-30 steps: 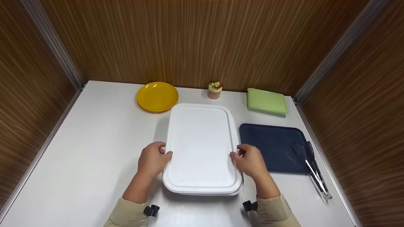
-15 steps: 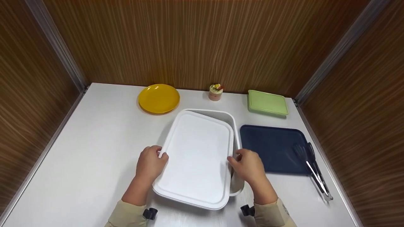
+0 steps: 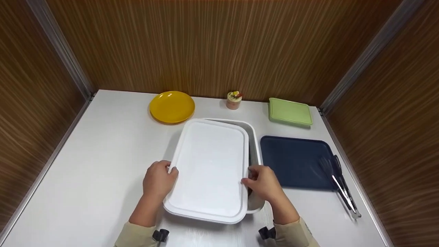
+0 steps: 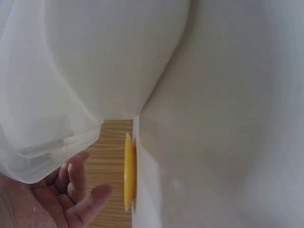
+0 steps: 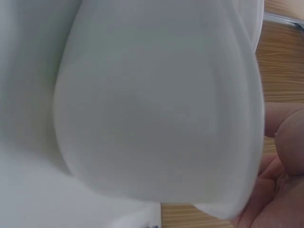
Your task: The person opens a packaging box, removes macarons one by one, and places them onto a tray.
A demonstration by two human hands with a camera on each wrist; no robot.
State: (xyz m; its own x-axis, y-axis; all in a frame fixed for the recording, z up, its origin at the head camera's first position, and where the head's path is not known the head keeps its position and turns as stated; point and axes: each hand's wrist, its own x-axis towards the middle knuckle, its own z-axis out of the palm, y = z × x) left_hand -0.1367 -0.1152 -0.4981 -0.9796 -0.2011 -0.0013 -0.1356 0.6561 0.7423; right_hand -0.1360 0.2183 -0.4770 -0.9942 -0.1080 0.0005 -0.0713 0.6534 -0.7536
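A white rectangular lid lies skewed over a deep white box, uncovering a strip along its right and far sides. My left hand pinches the lid's left edge between thumb and fingers. At the opposite edge, my right hand grips it the same way, above the uncovered strip. Most of the box's inside is hidden; something dark shows in the gap by the right fingers. In the left wrist view, the left hand is beside the lid rim; the right wrist view has the right hand beside the box's rim.
Behind the box are a yellow plate, a small dessert cup and a light green lidded container. To the right lies a navy tray, with metal-and-black tongs across its edge. Wood-grain panels surround the white table.
The lid has come off its seat, turned slightly and slid left and toward me, baring the box's right and far rim. Both hands moved along with it, still gripping its edges.
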